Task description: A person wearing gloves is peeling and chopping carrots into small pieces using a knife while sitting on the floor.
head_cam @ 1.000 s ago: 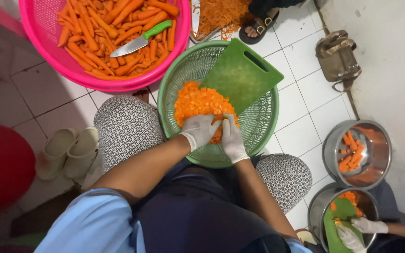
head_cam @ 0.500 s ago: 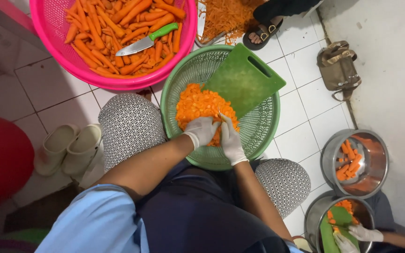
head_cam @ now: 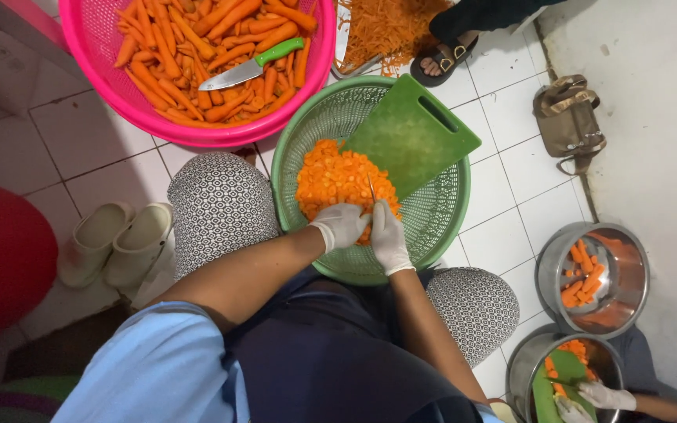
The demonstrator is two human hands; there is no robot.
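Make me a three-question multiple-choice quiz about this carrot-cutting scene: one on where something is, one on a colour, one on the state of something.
1. Where does the green-handled knife lie?
A. in the pink basket on the peeled carrots
B. on the floor tiles
C. in a steel bowl

2. What colour is the cutting board?
A. white
B. green
C. red

3. How are the carrots under the gloved left hand and right hand?
A. whole
B. grated
C. chopped into small pieces

Answers: 1 A, the knife rests across the carrots there. 2 B, the board leaning in the green basket is green. 3 C, the chopped carrot pile is small orange bits.
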